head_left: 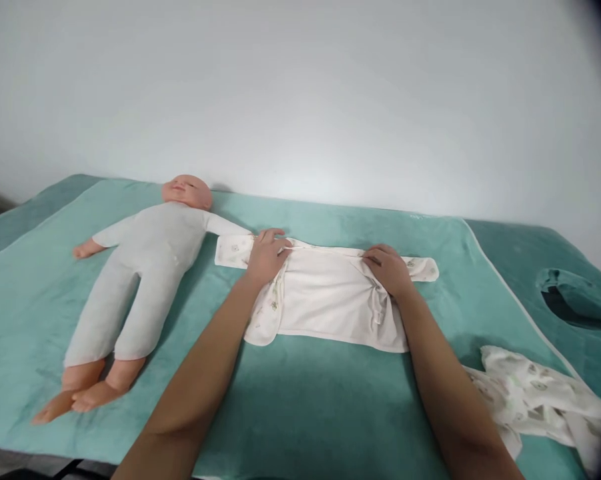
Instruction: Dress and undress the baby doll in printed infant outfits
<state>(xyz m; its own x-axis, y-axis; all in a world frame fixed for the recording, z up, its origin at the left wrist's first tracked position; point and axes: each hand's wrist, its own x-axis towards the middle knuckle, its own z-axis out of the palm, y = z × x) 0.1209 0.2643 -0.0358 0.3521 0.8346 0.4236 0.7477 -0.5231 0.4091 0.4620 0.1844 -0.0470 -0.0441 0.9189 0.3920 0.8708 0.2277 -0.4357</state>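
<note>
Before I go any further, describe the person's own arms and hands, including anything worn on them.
The left forearm and right forearm are bare, tapering toward the wrists; no sleeves show. The left hand and right hand are ungloved. No watch, bracelet or marking is visible.

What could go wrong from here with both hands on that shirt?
The doll's arm runs up to the shirt near the left hand, so it might get nudged. The shirt is creased below the right hand and could end up bunched. A crumpled printed cloth lies beside the right forearm, which might drag it.
</note>
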